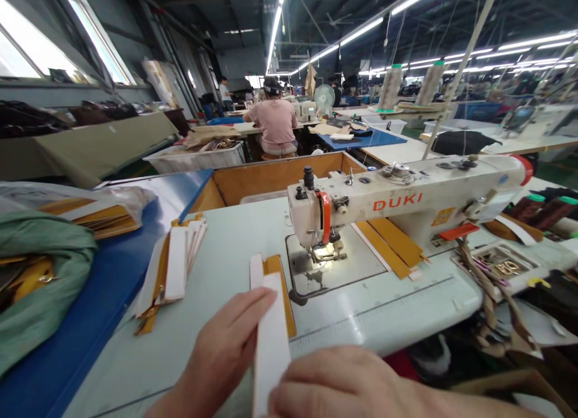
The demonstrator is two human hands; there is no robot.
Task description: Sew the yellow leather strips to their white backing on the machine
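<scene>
A long white strip (274, 330) is gripped by both hands, in front of the sewing machine. My left hand (228, 343) is closed on its left edge, thumb along the upper part. Across the lower end, my right hand (343, 385) has its fingers bent around the strip; its fingertips are partly hidden. Just behind lie a mustard strip (287, 303) and another white piece (256, 271) on the table. The sewing machine's presser foot (327, 253) stands to the right, apart from the strips.
Stacked white and mustard strips (177, 261) lie at left. Mustard panels (391, 246) rest beneath the sewing machine arm (406, 195). A parts tray (506, 262) with metal rings is at right, a green cloth bundle (49, 285) far left. A person (276, 120) sits ahead.
</scene>
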